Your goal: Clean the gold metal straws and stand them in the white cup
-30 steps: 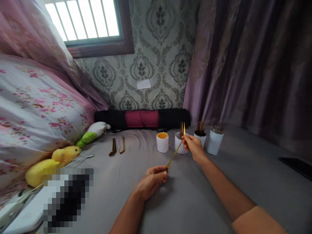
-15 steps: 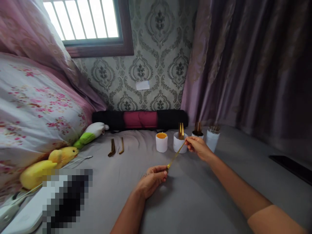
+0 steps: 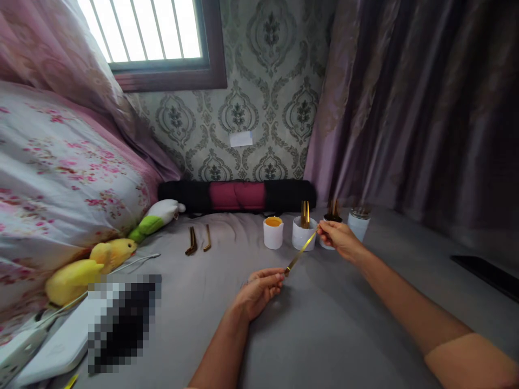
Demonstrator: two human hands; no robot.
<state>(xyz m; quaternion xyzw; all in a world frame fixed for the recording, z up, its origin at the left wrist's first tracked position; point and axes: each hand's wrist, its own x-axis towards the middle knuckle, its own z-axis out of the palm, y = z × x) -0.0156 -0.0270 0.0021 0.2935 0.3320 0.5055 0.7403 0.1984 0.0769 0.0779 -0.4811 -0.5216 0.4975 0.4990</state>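
A thin, shiny gold strip (image 3: pixel 300 253) is stretched on a slant between my two hands above the grey sheet. My left hand (image 3: pixel 261 293) pinches its lower, nearer end between thumb and fingers. At the upper end, the fingertips of my right hand (image 3: pixel 339 239) close on it, in front of the white cups. Just behind the strip is a white cup (image 3: pixel 299 240) with several gold strips (image 3: pixel 305 215) standing in it. To its left stands a white cup with orange contents (image 3: pixel 273 236). My right hand partly hides another white cup (image 3: pixel 327 244) holding brownish-gold strips (image 3: pixel 333 208).
A taller white container (image 3: pixel 359 226) stands at the right of the row. Bent gold pieces (image 3: pixel 191 241) lie on the sheet at left. A black-and-red roll (image 3: pixel 237 195) lies along the wall. Plush toys (image 3: pixel 113 254), a cable and a white device (image 3: pixel 60 346) are left; a black flat object (image 3: pixel 486 273) is right.
The view has shifted slightly. Both hands still hold the gold strip; it has turned a little, and more of its bright face shows. My right hand has moved slightly to the right.
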